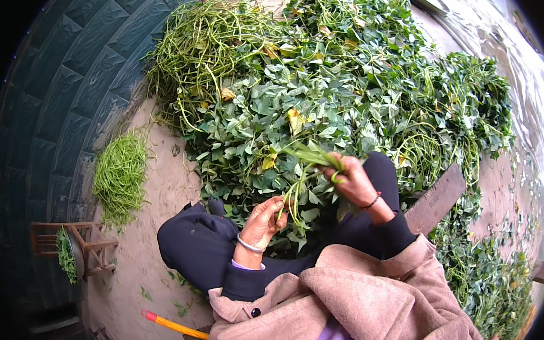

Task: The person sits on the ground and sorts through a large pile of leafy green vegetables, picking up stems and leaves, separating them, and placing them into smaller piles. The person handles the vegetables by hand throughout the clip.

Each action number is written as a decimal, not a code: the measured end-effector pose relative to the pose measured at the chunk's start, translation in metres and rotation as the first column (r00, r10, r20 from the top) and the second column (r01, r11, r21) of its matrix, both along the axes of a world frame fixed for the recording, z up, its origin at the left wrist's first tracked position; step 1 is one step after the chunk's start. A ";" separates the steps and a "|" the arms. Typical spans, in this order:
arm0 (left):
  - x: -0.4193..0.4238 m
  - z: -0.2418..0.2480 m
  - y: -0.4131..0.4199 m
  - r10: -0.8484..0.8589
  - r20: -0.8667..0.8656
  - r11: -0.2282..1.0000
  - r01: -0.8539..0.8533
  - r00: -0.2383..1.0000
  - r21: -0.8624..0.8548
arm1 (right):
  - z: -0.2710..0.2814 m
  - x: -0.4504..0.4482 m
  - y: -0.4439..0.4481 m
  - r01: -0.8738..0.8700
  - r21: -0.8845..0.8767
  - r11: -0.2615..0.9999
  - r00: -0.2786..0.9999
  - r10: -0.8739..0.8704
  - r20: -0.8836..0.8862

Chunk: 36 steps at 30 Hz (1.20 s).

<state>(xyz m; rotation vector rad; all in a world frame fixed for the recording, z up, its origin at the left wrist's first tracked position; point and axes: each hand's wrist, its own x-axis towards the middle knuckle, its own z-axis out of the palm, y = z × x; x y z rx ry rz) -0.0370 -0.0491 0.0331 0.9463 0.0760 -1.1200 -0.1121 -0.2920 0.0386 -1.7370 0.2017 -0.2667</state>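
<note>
My right hand (348, 178) is closed around a bunch of green leaf stems (311, 156), whose far ends are blurred. Below and to its left, my left hand (263, 221) pinches a thin green stem (280, 211) between thumb and fingers. Several stems hang down between the two hands. A large heap of leafy green vines (276, 100) with a few yellowed leaves lies in front of my knees, beneath both hands.
Bare vines (215, 31) are piled at the upper left. A small heap of cut stems (121, 177) lies by the tiled wall (66, 92). A wooden stool (97, 243) holds a bowl of greens. A wooden board (438, 199) is beside my right knee; an orange handle (174, 324) lies bottom left.
</note>
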 end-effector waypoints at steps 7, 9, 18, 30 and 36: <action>0.006 -0.012 0.008 -0.015 0.053 0.995 0.020 0.998 -0.100 | -0.024 -0.004 0.022 -0.163 0.156 0.974 0.970 0.187 -0.157; -0.002 -0.011 0.002 0.020 0.141 0.997 -0.009 0.990 -0.076 | -0.033 -0.006 0.025 -0.143 0.218 0.966 0.978 0.171 -0.116; -0.005 -0.018 -0.004 0.075 0.124 0.983 -0.053 0.989 -0.173 | -0.033 -0.011 0.037 0.030 0.373 0.927 0.993 0.016 -0.121; -0.008 -0.010 -0.009 0.116 0.286 0.991 -0.129 0.951 0.028 | -0.019 -0.016 0.041 -0.036 0.095 0.995 0.997 0.042 -0.063; -0.008 -0.010 -0.009 0.145 0.379 0.988 -0.156 0.914 -0.001 | -0.018 -0.015 0.046 -0.079 0.442 0.894 0.988 0.128 -0.083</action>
